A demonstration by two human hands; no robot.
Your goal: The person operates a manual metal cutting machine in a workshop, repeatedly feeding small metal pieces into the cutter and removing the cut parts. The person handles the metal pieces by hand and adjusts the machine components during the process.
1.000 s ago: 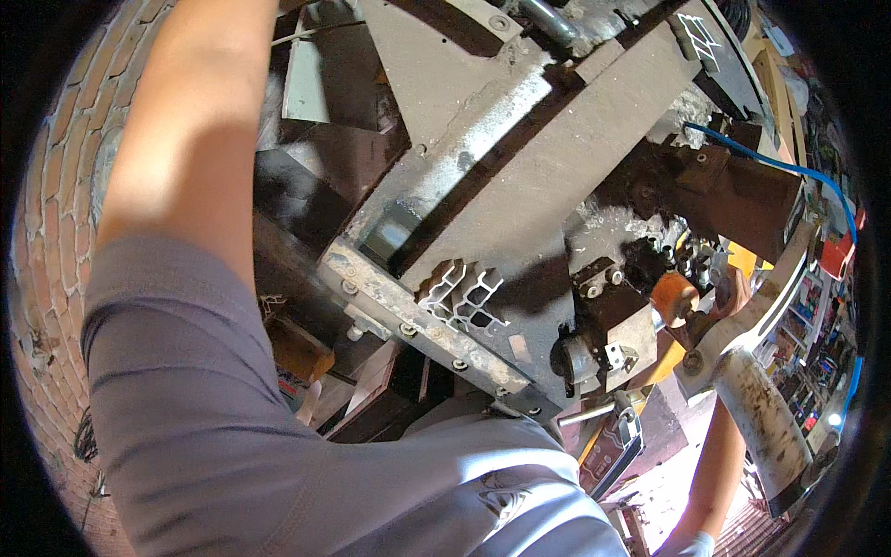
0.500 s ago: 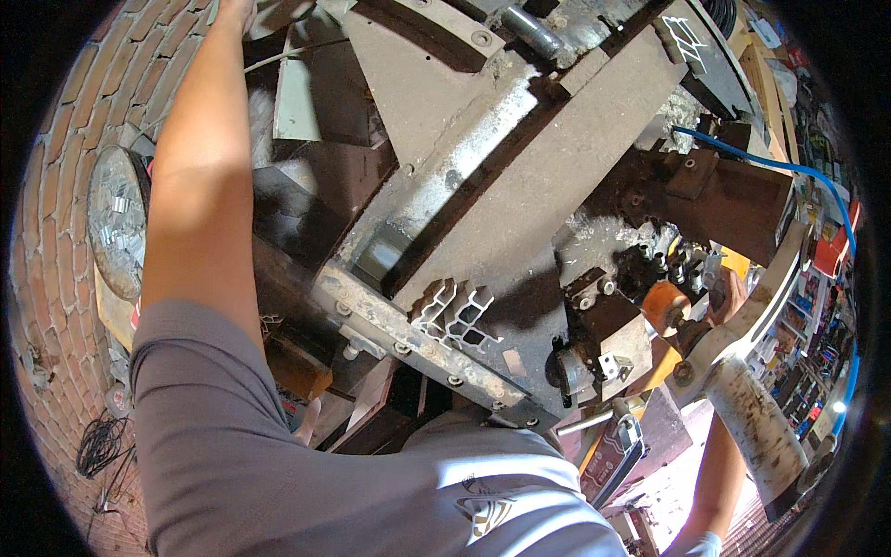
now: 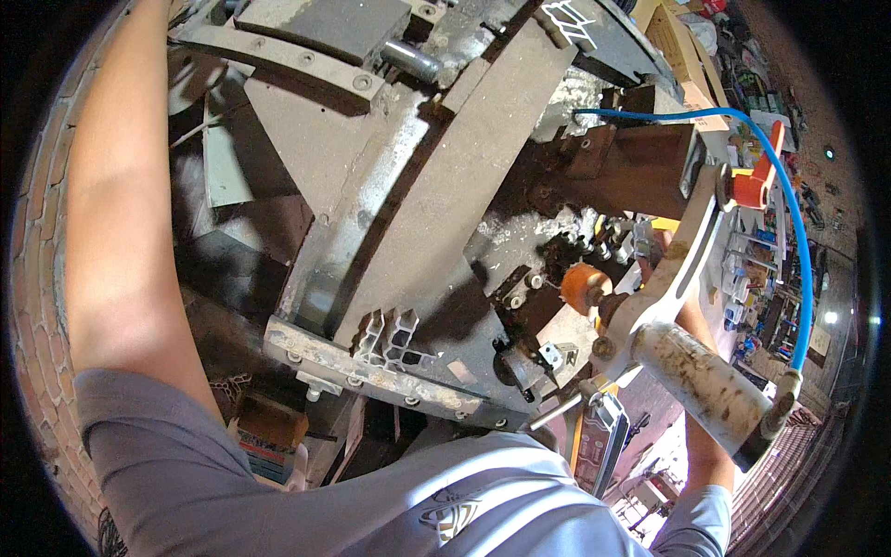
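Observation:
My left forearm [image 3: 121, 223] reaches up along the left side past the top edge of the head view, with its hand outside the picture. On the lower right my right forearm [image 3: 707, 450] rises behind a stained white cylinder [image 3: 701, 381] and a pale metal arm [image 3: 682, 246]. Only a bit of my right hand [image 3: 665, 249] shows beyond them, near several small metal fittings [image 3: 613, 243]; its fingers are mostly hidden. An orange round pad [image 3: 585, 286] sits at the metal arm's end. Silvery profile pieces [image 3: 401, 342] with hollow cells stand on the dusty grey machine bed [image 3: 445, 195].
A blue hose [image 3: 800, 269] arcs from the machine to the cylinder. An orange-red lever [image 3: 768, 167] sticks up at the metal arm's far end. The bed's bolted front rail [image 3: 371, 376] lies close to my body. At left stands a brick wall [image 3: 37, 343]. Cardboard [image 3: 682, 56] is at the back right.
The whole view has swung, so the machine appears farther left. My left hand, partly visible at the top before, has left the picture. The orange-red lever now shows more fully.

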